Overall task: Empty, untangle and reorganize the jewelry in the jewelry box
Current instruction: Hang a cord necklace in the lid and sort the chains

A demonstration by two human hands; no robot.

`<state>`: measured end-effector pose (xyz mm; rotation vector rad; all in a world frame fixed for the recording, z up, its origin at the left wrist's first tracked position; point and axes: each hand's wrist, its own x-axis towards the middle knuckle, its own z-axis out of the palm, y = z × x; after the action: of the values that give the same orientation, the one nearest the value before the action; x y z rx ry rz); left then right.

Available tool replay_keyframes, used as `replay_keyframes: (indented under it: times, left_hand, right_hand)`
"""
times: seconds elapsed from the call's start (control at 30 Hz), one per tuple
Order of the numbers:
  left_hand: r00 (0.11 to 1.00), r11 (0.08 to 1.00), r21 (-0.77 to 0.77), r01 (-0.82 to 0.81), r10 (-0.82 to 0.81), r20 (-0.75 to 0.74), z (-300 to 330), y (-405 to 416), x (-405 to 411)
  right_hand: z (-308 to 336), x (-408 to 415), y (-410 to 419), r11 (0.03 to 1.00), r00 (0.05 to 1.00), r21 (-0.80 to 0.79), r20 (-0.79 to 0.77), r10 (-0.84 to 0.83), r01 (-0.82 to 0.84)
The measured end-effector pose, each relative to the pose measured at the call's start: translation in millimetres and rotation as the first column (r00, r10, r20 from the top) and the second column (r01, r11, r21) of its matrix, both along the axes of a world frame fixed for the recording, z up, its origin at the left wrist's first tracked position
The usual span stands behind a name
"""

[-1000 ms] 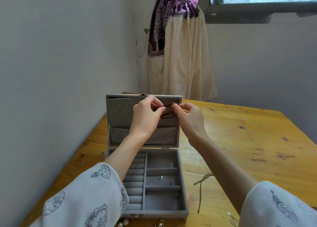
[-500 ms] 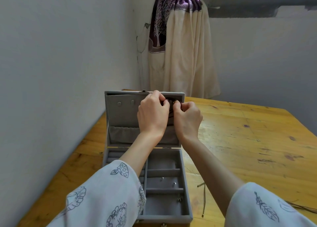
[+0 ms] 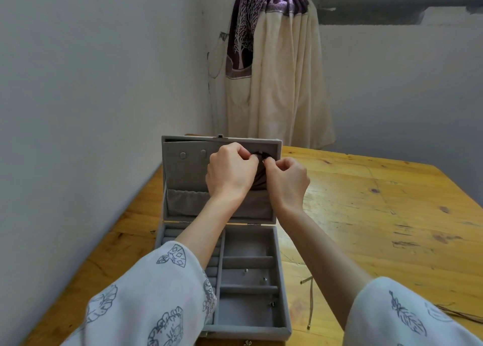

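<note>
A grey velvet jewelry box stands open on the wooden table, its lid upright. In front of the lid's upper part, my left hand and my right hand pinch a dark brown beaded necklace at its top, near the lid's snap tabs. The strands hang down between my hands toward the lid's pocket. A few small studs lie in the box's right compartments. My left forearm hides most of the ring rolls.
A thin cord lies on the table right of the box. More strands show at the right edge, by my sleeve. A wall runs along the left, and a curtain hangs behind the box.
My hands moved closer together and up against the lid's top. The necklace, held stretched between them a second ago, now hangs bunched below my fingers. The camera tilted slightly.
</note>
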<state>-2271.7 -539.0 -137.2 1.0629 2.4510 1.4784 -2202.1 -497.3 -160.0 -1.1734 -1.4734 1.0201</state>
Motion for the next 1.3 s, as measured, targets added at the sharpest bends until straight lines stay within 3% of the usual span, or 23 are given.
replay_keyframes:
  times: [0.2,0.33,0.47,0.57,0.83,1.03,1.3]
  left_hand:
    - [0.998,0.998,0.058,-0.006,0.010,-0.067,4,1,3]
    - [0.995,0.998,0.003,-0.068,0.068,-0.070,8,5,5]
    - [0.996,0.997,-0.025,-0.077,0.078,0.054,4,5,5]
    - [0.991,0.998,-0.018,-0.065,0.067,0.117,2,2,4]
    - [0.977,0.991,0.135,0.015,-0.044,0.209,-16,-14,10]
    - [0.993,0.993,0.110,0.034,-0.047,0.113,-23,-29,13]
    - [0.996,0.996,-0.025,0.084,-0.085,-0.031,-21,-52,24]
  right_hand:
    - [-3,-2,-2,0.999,1.000,0.033,-0.023,-0.021,0.022]
    - [-3,-4,1,0.999,0.999,0.027,-0.015,-0.040,0.040]
    - [-5,-5,3,0.999,0.999,0.015,0.021,-0.041,0.040]
    - [-10,-2,3,0.995,0.996,0.093,0.087,-0.027,0.019]
    - [-20,10,-7,0.962,0.981,0.266,0.192,0.009,-0.061]
    - [-24,25,-17,0.958,0.986,0.267,0.151,0.063,-0.102]
    - [-28,55,-33,0.947,0.967,0.259,0.215,0.137,-0.192]
